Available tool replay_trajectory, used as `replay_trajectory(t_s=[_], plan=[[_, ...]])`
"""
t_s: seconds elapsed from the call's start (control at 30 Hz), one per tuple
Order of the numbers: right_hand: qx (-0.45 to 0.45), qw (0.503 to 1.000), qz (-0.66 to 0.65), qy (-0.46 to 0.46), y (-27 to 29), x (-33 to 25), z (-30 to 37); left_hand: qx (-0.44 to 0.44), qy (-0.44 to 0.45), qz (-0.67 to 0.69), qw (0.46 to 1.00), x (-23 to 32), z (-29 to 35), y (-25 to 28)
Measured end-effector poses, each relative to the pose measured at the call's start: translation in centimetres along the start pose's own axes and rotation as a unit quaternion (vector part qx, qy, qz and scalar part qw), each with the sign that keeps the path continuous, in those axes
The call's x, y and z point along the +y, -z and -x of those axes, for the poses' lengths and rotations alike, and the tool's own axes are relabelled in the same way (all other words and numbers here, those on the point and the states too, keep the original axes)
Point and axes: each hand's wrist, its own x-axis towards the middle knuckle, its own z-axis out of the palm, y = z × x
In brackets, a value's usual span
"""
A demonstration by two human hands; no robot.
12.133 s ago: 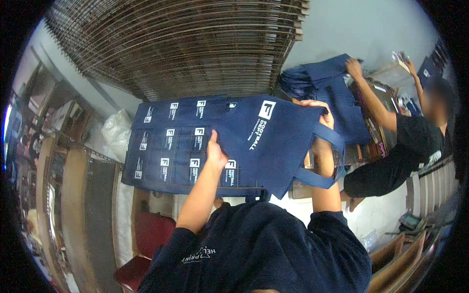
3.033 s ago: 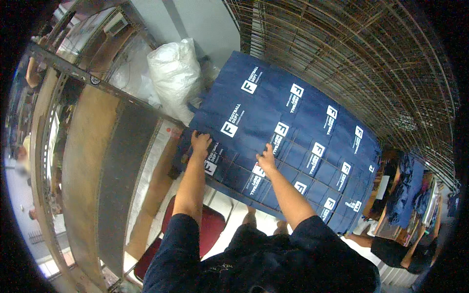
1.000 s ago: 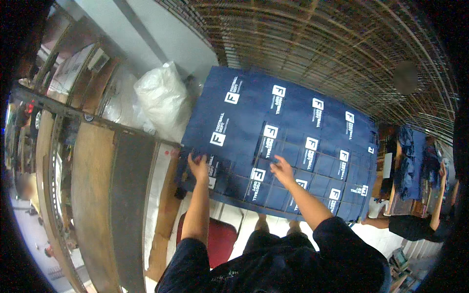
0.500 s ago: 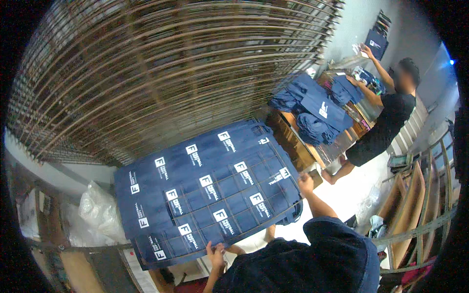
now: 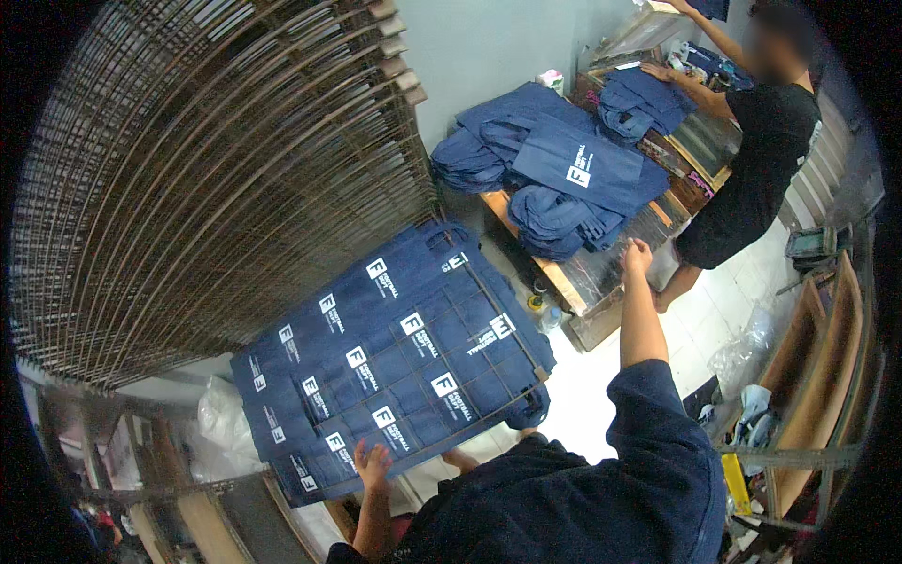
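Note:
Several navy fabric bags (image 5: 376, 324) with white prints lie in rows on a wire-mesh rack shelf (image 5: 510, 371) in front of me. Above the shelf's near edge is my left hand (image 5: 372, 462), open, fingers spread and pointing up. My right hand (image 5: 637, 258) reaches out to the right, beyond the shelf, near the corner of a wooden table (image 5: 615, 296). Its fingers are curled together; whether anything is in them I cannot make out. On the table lie piles of similar navy bags (image 5: 564, 221), with one flat printed bag (image 5: 587, 160) on top.
Upright wire-mesh shelves (image 5: 225, 188) crowd the far left. At the far right a co-worker (image 5: 756, 169) in black leans over the table, one hand on a navy pile (image 5: 648, 99). Wooden boards (image 5: 817, 367) stand to my right. A white plastic bag (image 5: 224, 414) sits left of the shelf.
My right hand has moved from the shelf's right edge outward toward the table. My left hand has come off the near edge and opened. The view has shifted right.

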Motion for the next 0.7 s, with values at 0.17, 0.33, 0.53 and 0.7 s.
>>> replay_trajectory(t_s=[0.17, 0.33, 0.53, 0.7], plan=[[0.039, 0.994, 0.049, -0.091, -2.5, -4.0, -2.6, 0.065, 0.055, -0.016, 0.996, 1.4, 4.7, -1.4], [0.053, 0.985, 0.108, -0.121, -5.3, -4.1, -6.1, 0.142, 0.050, -0.063, 0.987, 4.0, 8.6, -3.2], [0.107, 0.980, 0.055, -0.158, -6.0, -2.8, -10.5, 0.092, 0.011, -0.054, 0.994, 5.4, 10.4, -4.7], [-0.131, 0.951, -0.199, -0.196, -5.7, -8.1, -7.2, 0.088, 0.063, -0.022, 0.994, 2.5, 10.5, -4.1]])
